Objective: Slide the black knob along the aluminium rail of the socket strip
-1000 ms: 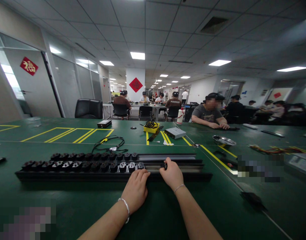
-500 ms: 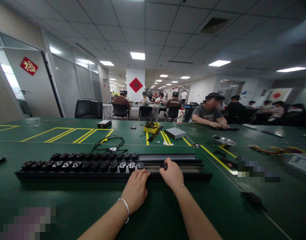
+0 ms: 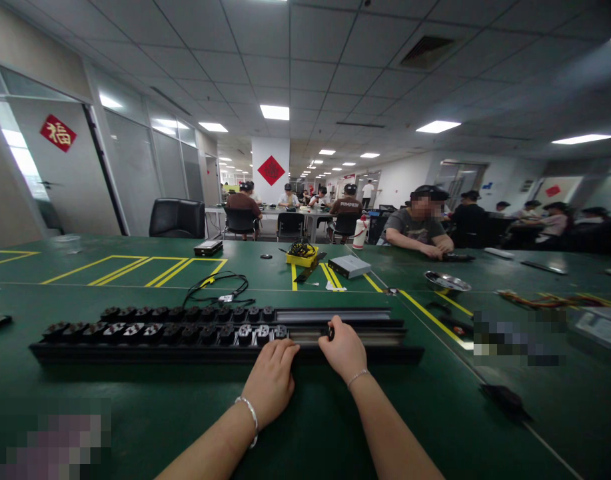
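Note:
Two long black track rails lie side by side across the green table, the near rail [image 3: 150, 354] and the far rail [image 3: 335, 316]. Rows of round black socket modules [image 3: 171, 333] fill their left parts, some with glinting tops. To the right, the rails' channels show bare. My left hand [image 3: 271, 377] has its fingers curled over the near rail's front edge, beside the last module of the row. A small black socket module [image 3: 330, 331], mostly covered by fingers, is pinched in my right hand [image 3: 346, 351] above the bare stretch of the near rail.
A looped black cable [image 3: 220, 287] lies behind the rails. Farther back are a yellow tray with cords [image 3: 302, 256], a grey box [image 3: 350, 266] and a metal bowl [image 3: 448, 283]. A co-worker [image 3: 418, 227] sits across the table at right. A black object [image 3: 505, 399] lies at lower right.
My hands and the rails stay in place. Across the table, the co-worker's hands and the dark object in them have shifted slightly.

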The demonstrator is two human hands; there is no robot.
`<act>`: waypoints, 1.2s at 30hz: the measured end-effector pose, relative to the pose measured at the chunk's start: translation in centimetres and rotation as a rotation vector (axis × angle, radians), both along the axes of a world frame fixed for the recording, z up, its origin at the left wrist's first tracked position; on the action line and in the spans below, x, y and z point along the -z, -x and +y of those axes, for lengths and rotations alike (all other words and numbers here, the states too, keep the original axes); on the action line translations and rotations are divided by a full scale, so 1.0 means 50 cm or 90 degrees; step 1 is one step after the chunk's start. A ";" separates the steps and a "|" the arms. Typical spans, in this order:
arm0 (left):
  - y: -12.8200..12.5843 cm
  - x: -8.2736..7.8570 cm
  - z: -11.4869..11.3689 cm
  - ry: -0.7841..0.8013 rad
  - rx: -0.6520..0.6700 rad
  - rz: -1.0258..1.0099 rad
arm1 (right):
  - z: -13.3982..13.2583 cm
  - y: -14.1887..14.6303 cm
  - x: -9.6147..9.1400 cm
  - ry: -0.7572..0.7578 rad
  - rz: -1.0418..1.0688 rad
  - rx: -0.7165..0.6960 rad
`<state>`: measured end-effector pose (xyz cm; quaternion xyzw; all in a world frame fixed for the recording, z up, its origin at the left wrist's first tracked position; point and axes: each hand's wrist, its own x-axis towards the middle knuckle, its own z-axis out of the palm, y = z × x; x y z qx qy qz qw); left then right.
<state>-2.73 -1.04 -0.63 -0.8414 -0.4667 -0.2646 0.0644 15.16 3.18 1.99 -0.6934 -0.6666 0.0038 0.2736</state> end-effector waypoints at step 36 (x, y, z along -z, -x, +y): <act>0.002 0.002 0.001 -0.002 0.009 -0.008 | 0.002 0.000 -0.001 0.027 0.013 0.006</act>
